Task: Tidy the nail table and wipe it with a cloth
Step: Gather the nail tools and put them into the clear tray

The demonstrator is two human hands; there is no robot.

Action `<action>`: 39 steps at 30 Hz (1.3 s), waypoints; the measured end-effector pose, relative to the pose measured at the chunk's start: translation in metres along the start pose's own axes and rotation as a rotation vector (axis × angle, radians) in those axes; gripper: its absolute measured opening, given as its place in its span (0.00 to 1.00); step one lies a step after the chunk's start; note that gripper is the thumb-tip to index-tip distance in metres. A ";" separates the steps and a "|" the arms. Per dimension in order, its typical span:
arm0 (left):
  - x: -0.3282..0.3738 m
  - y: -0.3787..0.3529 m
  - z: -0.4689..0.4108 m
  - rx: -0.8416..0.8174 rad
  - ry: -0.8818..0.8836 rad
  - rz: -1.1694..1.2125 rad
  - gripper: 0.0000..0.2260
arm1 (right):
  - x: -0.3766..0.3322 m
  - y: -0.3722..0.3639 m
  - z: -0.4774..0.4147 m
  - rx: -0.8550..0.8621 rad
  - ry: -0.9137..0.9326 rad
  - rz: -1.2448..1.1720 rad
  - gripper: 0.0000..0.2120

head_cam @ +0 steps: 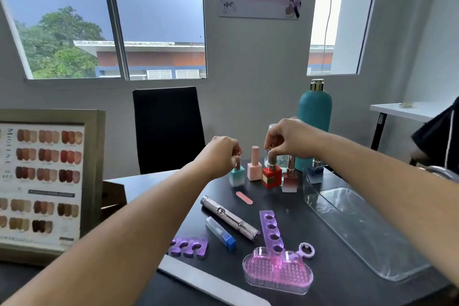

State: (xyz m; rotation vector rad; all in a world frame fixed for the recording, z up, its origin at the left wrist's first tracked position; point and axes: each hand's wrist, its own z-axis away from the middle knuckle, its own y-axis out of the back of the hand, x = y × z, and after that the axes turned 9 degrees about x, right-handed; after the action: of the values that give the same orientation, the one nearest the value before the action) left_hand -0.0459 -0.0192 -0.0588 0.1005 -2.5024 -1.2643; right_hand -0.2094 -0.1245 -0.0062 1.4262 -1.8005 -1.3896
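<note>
On the dark nail table [330,288] several polish bottles stand in a cluster at the far side. My left hand [222,154] pinches the cap of a teal-and-white bottle [237,176]. My right hand [289,140] grips the cap of a red bottle [272,176]. Between them stands a pink bottle [254,167]; a dark red-and-white bottle [290,180] is just right of the red one. A clear plastic tray [360,226] lies at the right. No cloth is in view.
Nearer me lie a silver nail drill pen [229,217], a small pink file [244,197], a blue-capped tube [221,232], purple toe separators [270,228], a pink clear holder [277,271] and a grey buffer [211,281]. A teal bottle [315,122], colour chart [42,181] and black chair [169,129] stand around.
</note>
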 end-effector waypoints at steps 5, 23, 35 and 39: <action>0.001 -0.017 -0.009 0.000 -0.026 0.010 0.08 | 0.007 -0.010 -0.004 0.011 0.015 0.094 0.08; 0.003 0.036 0.022 0.081 -0.051 -0.006 0.14 | -0.035 0.007 0.021 0.132 0.121 0.041 0.05; -0.008 0.033 0.086 -0.411 -0.055 -0.139 0.14 | -0.057 -0.041 0.078 -0.335 -0.271 0.168 0.21; -0.005 0.031 0.086 -0.447 -0.094 -0.164 0.13 | -0.056 -0.052 0.076 -0.339 -0.389 0.115 0.20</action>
State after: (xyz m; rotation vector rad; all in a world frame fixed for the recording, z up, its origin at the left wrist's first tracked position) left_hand -0.0667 0.0665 -0.0826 0.1420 -2.2557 -1.9030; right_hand -0.2281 -0.0390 -0.0690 0.9116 -1.7228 -1.9001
